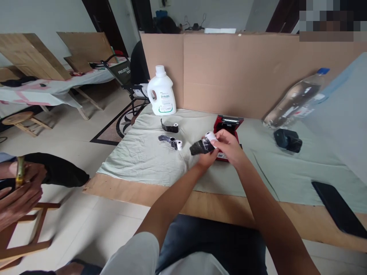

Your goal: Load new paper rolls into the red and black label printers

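Observation:
A white paper roll point(210, 136) with black wrapping point(200, 146) around its lower left part is between my two hands. My right hand point(228, 143) pinches the white roll with thumb and fingers. Below it, my left hand point(208, 158) is closed around the black-wrapped part, its fingers partly hidden. Behind my hands stands a red device point(240, 121) with its lid raised, partly covered by them. To the left on the cloth lie a small roll with a black strip point(171, 127) and another white roll beside crumpled black wrapping point(165, 139).
A white jug point(162, 93) stands at the back left, before a cardboard panel point(229, 72). On the right are a plastic bottle point(298, 99), a wrapped black object point(288, 140) and a black phone point(340, 206). Another person's hands point(25, 191) are at the far left.

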